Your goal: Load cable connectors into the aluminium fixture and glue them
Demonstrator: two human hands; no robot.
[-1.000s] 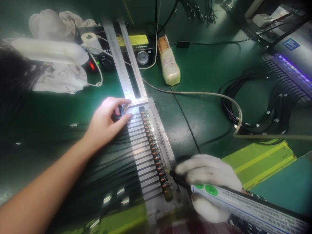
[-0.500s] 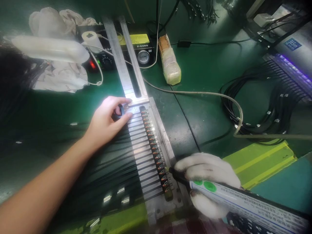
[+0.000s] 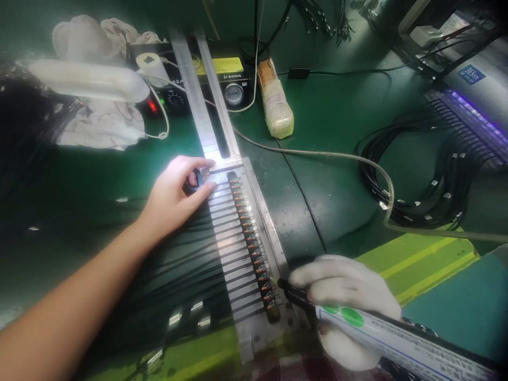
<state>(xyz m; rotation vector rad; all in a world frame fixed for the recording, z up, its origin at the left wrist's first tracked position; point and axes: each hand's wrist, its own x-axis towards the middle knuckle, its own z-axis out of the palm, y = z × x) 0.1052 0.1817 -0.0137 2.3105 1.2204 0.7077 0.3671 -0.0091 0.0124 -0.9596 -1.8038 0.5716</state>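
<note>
Touching the metal fixture (image 3: 230, 241) on the green surface (image 3: 329, 121), my left hand (image 3: 174, 188) has thumb and forefinger slightly parted; my gloved right hand (image 3: 353, 288) grips the labelled tube (image 3: 381, 334), its black tip (image 3: 297, 296) near the wire ends (image 3: 260, 261).

The place looks like an electronics workshop. A green work surface (image 3: 317, 211) carries a metal fixture (image 3: 234, 233) lined with thin black cables, their ends bared, and a coiled bundle of cables (image 3: 436, 201). Behind the fixture sits a control box (image 3: 174, 98) with a gauge, dial and lit indicators; off to one side, a unit (image 3: 472, 74) marked "365nm" glows violet.
</note>
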